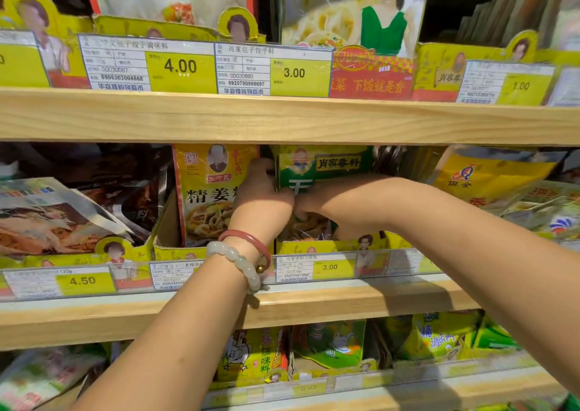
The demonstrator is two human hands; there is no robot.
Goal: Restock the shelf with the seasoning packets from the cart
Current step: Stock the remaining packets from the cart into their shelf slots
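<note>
Wooden shelf boards [282,118], three counted in view, stacked one above another, each fronted by a clear rail of yellow price tags [180,66]. Packed between boards with seasoning packets in yellow cardboard trays [314,247]. Two bare forearms reaching into the middle level. One orange-yellow ginger-powder packet [208,190] standing upright in its tray, just left of the hands. One green-and-yellow seasoning packet [326,165] upright in the next tray to the right, top edge near the board above. Left hand [262,197] curled round that packet's left edge; right hand [317,203] pressed against its lower front, fingers hidden, so grip cannot be told. Hands touching each other. Two bracelets on the left wrist: one red bangle [248,238], one pale bead string [237,261]. Dim supermarket aisle.
</note>
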